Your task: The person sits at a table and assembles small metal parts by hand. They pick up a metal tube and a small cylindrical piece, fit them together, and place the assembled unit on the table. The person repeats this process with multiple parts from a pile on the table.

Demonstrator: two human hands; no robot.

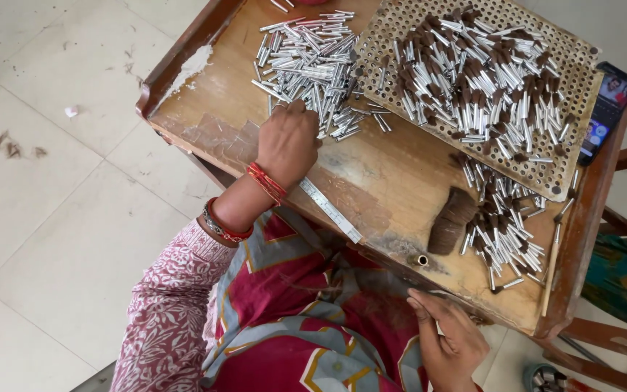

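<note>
Head view: the left hand [287,142] is reaching with curled fingers into the pile of silver tubes [306,62] at the far left of the wooden table [393,181]. The right hand [450,341] is resting loosely curled, grasping nothing visible, at the near edge. The perforated tray [578,80] is sitting far right.

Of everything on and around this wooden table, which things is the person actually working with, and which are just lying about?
In use:
left hand, reaching into the pile of bare silver tubes
right hand at the table's near edge
perforated board heaped with brown-tipped tubes
bundle of brown bristles

Lying about:
phone
metal ruler
thin wooden stick
</note>
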